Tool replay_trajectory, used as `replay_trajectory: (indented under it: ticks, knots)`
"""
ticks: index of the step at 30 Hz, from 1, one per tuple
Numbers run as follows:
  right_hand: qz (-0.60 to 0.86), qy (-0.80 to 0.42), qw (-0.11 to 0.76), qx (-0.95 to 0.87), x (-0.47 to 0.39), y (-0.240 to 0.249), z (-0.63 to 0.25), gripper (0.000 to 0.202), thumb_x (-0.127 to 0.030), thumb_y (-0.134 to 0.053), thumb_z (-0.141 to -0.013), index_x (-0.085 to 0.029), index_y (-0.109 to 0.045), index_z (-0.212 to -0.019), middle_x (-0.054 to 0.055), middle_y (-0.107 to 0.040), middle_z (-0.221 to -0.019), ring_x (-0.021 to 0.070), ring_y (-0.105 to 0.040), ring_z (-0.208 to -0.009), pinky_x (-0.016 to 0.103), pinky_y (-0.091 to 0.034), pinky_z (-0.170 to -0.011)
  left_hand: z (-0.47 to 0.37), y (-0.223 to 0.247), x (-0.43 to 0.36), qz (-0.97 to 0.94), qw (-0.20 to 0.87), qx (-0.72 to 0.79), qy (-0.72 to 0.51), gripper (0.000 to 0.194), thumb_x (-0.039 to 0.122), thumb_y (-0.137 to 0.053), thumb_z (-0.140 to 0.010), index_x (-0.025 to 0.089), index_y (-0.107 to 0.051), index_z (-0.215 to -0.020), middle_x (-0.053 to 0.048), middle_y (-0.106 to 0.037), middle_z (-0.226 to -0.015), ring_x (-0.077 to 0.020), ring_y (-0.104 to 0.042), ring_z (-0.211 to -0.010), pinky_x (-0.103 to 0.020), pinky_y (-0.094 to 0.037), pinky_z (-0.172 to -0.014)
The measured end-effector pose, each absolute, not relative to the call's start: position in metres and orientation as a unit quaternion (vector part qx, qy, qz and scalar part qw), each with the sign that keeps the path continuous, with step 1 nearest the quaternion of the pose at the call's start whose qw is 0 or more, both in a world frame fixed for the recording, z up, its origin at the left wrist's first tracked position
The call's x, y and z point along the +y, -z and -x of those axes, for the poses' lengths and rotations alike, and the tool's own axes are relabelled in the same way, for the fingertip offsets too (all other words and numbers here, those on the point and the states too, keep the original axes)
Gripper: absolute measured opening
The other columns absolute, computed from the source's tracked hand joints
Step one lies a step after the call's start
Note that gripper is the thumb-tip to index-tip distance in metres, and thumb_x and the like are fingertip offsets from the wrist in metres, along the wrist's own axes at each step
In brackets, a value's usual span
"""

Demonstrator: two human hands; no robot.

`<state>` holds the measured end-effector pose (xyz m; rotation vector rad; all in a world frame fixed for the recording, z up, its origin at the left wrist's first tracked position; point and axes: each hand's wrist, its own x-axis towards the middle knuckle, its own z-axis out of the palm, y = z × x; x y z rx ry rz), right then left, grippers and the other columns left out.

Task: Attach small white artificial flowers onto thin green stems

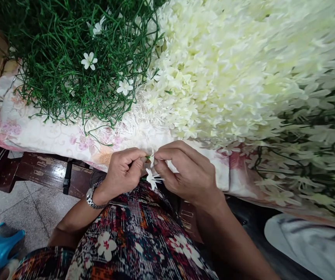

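My left hand (126,170), with a metal watch on its wrist, pinches a small green stem between thumb and forefinger. Close beside it, my right hand (186,171) pinches a small white flower piece at the stem's tip. A white flower (152,179) with thin white stamens hangs just below my fingertips, above my lap. Beyond my hands lie a pile of green plastic stems (77,77) at the left and a large heap of pale yellow-white petals (214,77) at the centre and right. Thin white stamens (136,114) lie between the two piles.
A floral cloth (51,134) covers the table edge. Finished-looking white flowers with green stems (284,190) spread at the right. A blue plastic object (1,243) stands on the floor at lower left. Light grey fabric (307,245) shows at lower right.
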<state>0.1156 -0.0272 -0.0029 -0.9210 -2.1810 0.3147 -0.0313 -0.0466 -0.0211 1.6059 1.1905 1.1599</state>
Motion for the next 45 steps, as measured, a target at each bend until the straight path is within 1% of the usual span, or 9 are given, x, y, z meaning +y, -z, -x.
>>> replay_trajectory:
  ticks: [4,10,16,21,29,34,39,42,45]
  knots:
    - [0.358,-0.126,0.369,-0.848,-0.026,0.007,-0.115,0.014,-0.006,-0.05,-0.071,-0.016,-0.048,-0.079,0.004,-0.052,-0.07,0.0111,-0.051,-0.067,0.023,-0.045,-0.059,0.029,0.021,-0.047,-0.64,0.386,0.482,-0.456,0.015,0.012,-0.044,-0.077,0.012,-0.053,-0.065,0.003,-0.042,-0.053,-0.0043,-0.038,-0.047,-0.017,-0.033,-0.046]
    - [0.358,-0.132,0.382,-0.842,-0.027,0.012,-0.113,0.018,-0.003,-0.051,-0.069,-0.017,-0.047,-0.08,0.003,-0.052,-0.07,0.0107,-0.05,-0.066,0.022,-0.045,-0.057,0.028,0.02,-0.048,-0.637,0.372,0.494,-0.459,0.015,0.01,-0.043,-0.076,0.012,-0.053,-0.065,0.004,-0.042,-0.051,-0.0041,-0.04,-0.045,-0.015,-0.034,-0.043]
    - [0.367,-0.134,0.372,-0.842,-0.029,0.015,-0.114,0.017,-0.004,-0.05,-0.071,-0.018,-0.046,-0.081,0.003,-0.051,-0.071,0.0104,-0.05,-0.066,0.022,-0.044,-0.058,0.026,0.022,-0.047,-0.649,0.35,0.492,-0.462,0.015,0.008,-0.043,-0.075,0.012,-0.054,-0.065,0.004,-0.042,-0.052,-0.0038,-0.039,-0.045,-0.016,-0.034,-0.044]
    - [0.37,-0.123,0.365,-0.845,-0.029,0.013,-0.114,0.017,-0.005,-0.049,-0.072,-0.018,-0.044,-0.081,0.003,-0.05,-0.07,0.0108,-0.049,-0.066,0.022,-0.045,-0.057,0.025,0.022,-0.046,-0.666,0.348,0.499,-0.432,0.018,0.006,-0.041,-0.073,0.013,-0.051,-0.06,0.004,-0.038,-0.05,-0.0045,-0.036,-0.045,-0.017,-0.032,-0.044]
    - [0.377,-0.12,0.343,-0.852,-0.029,0.011,-0.113,0.016,-0.006,-0.047,-0.073,-0.019,-0.043,-0.081,0.003,-0.049,-0.07,0.0108,-0.049,-0.066,0.023,-0.045,-0.058,0.025,0.02,-0.045,-0.67,0.352,0.508,-0.411,0.019,0.005,-0.039,-0.071,0.014,-0.047,-0.056,0.004,-0.037,-0.049,-0.0053,-0.034,-0.045,-0.018,-0.03,-0.043]
    - [0.376,-0.121,0.334,-0.856,-0.028,0.01,-0.114,0.016,-0.006,-0.048,-0.073,-0.018,-0.043,-0.082,0.003,-0.049,-0.071,0.0108,-0.049,-0.067,0.022,-0.044,-0.058,0.025,0.02,-0.044,-0.671,0.354,0.512,-0.403,0.021,0.005,-0.038,-0.07,0.014,-0.042,-0.052,0.004,-0.034,-0.048,-0.0053,-0.032,-0.044,-0.018,-0.028,-0.043]
    - [0.373,-0.138,0.333,-0.855,-0.028,0.014,-0.115,0.015,-0.006,-0.047,-0.074,-0.018,-0.045,-0.083,0.004,-0.05,-0.073,0.011,-0.049,-0.069,0.023,-0.044,-0.06,0.026,0.02,-0.044,-0.665,0.369,0.514,-0.397,0.021,0.007,-0.039,-0.071,0.014,-0.04,-0.051,0.005,-0.033,-0.048,-0.0053,-0.031,-0.045,-0.018,-0.028,-0.043]
    - [0.368,-0.163,0.343,-0.849,-0.027,0.011,-0.115,0.013,-0.007,-0.045,-0.075,-0.017,-0.046,-0.083,0.004,-0.05,-0.073,0.0114,-0.049,-0.071,0.024,-0.044,-0.061,0.028,0.017,-0.044,-0.647,0.408,0.504,-0.402,0.02,0.009,-0.04,-0.074,0.014,-0.044,-0.055,0.004,-0.036,-0.05,-0.0052,-0.034,-0.046,-0.017,-0.03,-0.044]
    - [0.361,-0.207,0.355,-0.837,-0.025,0.002,-0.116,0.013,-0.009,-0.047,-0.074,-0.016,-0.049,-0.085,0.004,-0.051,-0.075,0.0113,-0.05,-0.072,0.025,-0.044,-0.062,0.033,0.014,-0.044,-0.612,0.446,0.483,-0.439,0.019,0.013,-0.042,-0.078,0.013,-0.049,-0.061,0.004,-0.041,-0.052,-0.005,-0.037,-0.047,-0.017,-0.032,-0.045]
